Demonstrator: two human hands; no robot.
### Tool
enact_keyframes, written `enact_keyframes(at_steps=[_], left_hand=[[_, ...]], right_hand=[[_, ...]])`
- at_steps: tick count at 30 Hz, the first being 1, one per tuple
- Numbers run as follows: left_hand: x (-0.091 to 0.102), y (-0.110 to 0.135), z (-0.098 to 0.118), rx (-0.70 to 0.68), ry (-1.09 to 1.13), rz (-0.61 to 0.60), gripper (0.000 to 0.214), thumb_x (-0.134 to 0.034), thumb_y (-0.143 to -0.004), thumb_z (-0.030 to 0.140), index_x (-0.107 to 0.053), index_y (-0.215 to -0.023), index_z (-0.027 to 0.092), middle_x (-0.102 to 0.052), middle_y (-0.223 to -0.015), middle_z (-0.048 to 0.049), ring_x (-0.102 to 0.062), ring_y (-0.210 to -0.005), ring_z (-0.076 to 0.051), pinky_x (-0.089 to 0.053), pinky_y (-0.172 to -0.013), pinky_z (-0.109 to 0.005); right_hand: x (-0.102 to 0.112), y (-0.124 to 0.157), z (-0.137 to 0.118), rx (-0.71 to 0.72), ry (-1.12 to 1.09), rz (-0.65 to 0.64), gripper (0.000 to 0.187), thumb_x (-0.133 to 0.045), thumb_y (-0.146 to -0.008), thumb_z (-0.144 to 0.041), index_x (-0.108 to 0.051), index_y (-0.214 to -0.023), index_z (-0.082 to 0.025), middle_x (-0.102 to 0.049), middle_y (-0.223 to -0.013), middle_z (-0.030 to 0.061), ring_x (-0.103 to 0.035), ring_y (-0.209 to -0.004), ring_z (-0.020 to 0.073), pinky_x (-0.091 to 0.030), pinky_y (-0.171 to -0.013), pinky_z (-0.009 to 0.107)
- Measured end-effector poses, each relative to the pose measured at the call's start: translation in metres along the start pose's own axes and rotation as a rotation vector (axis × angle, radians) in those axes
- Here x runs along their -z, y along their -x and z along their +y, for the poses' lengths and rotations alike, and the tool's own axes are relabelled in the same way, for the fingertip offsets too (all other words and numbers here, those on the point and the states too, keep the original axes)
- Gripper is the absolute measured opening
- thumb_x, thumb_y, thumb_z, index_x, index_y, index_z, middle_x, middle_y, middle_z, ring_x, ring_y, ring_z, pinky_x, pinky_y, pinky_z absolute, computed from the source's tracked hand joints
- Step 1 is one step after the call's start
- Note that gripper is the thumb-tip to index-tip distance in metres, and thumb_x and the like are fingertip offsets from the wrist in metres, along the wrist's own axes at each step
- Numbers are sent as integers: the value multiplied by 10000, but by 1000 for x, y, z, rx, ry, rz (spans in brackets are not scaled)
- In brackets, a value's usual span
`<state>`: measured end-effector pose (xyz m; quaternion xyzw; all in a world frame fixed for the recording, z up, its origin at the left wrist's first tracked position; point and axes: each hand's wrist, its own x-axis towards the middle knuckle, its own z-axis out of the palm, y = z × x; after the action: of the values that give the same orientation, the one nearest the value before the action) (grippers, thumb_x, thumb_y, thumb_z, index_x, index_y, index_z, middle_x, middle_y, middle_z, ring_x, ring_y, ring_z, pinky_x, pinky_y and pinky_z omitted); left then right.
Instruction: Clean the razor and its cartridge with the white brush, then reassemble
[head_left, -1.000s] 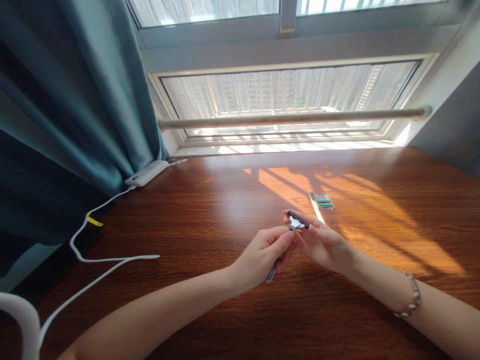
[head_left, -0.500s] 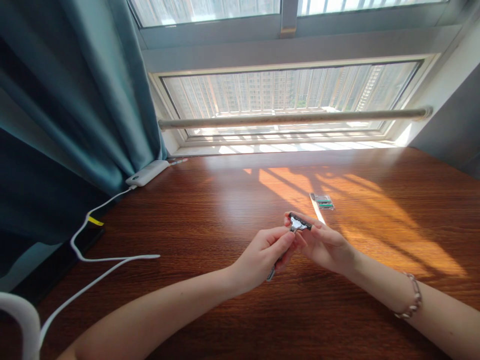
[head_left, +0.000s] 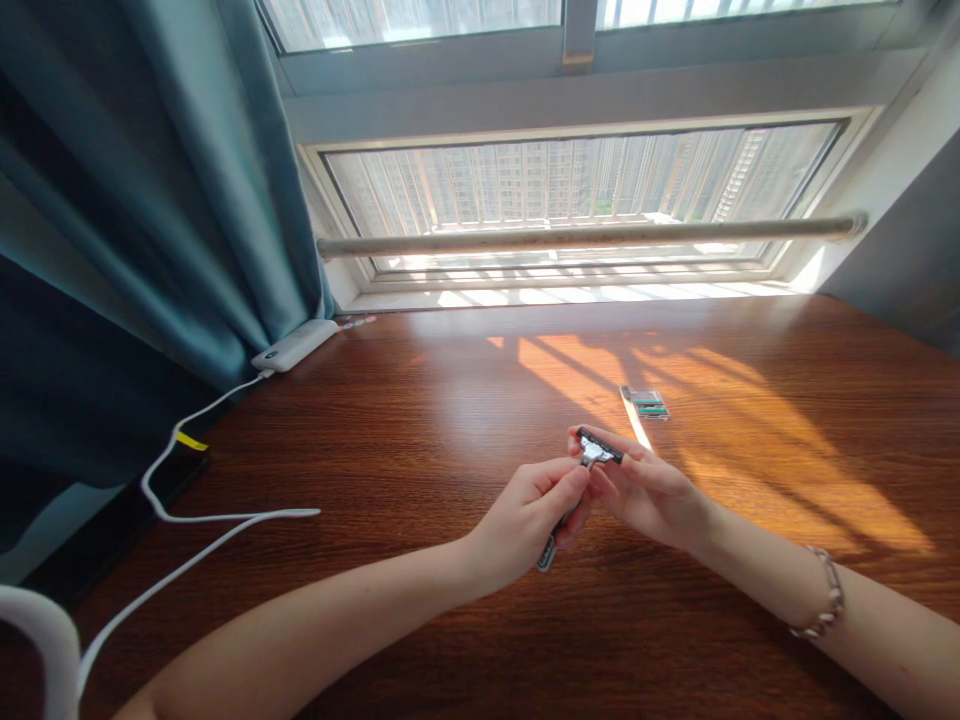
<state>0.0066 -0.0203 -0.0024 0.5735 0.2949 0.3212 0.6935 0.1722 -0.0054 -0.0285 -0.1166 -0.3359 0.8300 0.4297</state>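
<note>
bracelet [head_left: 829,595]: around the right wrist, well apart from the razor [head_left: 598,451].
handle end: nearest part of the razor, poking out below the left hand [head_left: 517,515] toward the wearer.
left grip: clenched on the razor's handle close under the neck, thumb on top, fingers curled beneath; most of the handle is hidden in it.
long axis: slants up from the lower left, away from the wearer and a little to the right – so the head lies ahead and right of the left grip.
razor head: set crosswise on the handle, its left end farther off, its right end nearer; whether its underside is bare cannot be told.
right grip: grasping the head from the right hand [head_left: 652,495], thumb by the right end, a fingertip showing past the left end.
nearer hand: left to the handle, right to the head – both touching, razor held above the surface [head_left: 420,420].
white stick [head_left: 634,416]: just beyond the right hand, its near end hidden behind it.
clear pack [head_left: 650,404]: green-striped, flat on the surface, just right of the stick.
</note>
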Motion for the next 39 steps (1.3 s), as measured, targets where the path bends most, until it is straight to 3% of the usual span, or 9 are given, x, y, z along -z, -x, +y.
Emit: enact_keyframes(at_steps=[15, 29, 34, 39], left_hand=[[1, 1, 0, 2, -18, -1, 353, -393, -869, 405, -420, -628, 149, -383, -521, 33, -339, -470, -65, -265, -464, -216], [-3, 4, 0, 44, 132, -20, 297, -495, -823, 369, -465, -644, 134, -400, -514, 39, -333, -449, -53, -287, -437, -201], [-3, 2, 0, 15, 69, 25, 310, -475, -835, 366, -460, -632, 131, -391, -524, 36, -342, -465, -56, -282, -447, -202], [-3, 0, -2, -20, 130, 26, 242, -455, -848, 367, -499, -766, 144, -362, -542, 47, -327, -463, -58, -259, -431, -197]], right_hand=[[1, 2, -1, 1, 39, -24, 372, -615, -769, -254, -578, -1135, -199, -599, -1027, 35, -534, -897, 121, -422, -829, 234], [1, 4, -7, -3, 176, -50, 427, -648, -734, -298, -572, -1136, -177, -590, -1040, 58, -542, -863, 128, -438, -746, 222], [2, 2, -5, 8, 178, 32, 398, -662, -719, -312, -603, -1097, -202, -600, -1025, 51, -529, -870, 124, -413, -796, 229], [1, -2, -4, 29, 183, 97, 391, -693, -686, -335, -625, -1050, -211, -607, -959, 44, -524, -789, 115, -412, -772, 233]])
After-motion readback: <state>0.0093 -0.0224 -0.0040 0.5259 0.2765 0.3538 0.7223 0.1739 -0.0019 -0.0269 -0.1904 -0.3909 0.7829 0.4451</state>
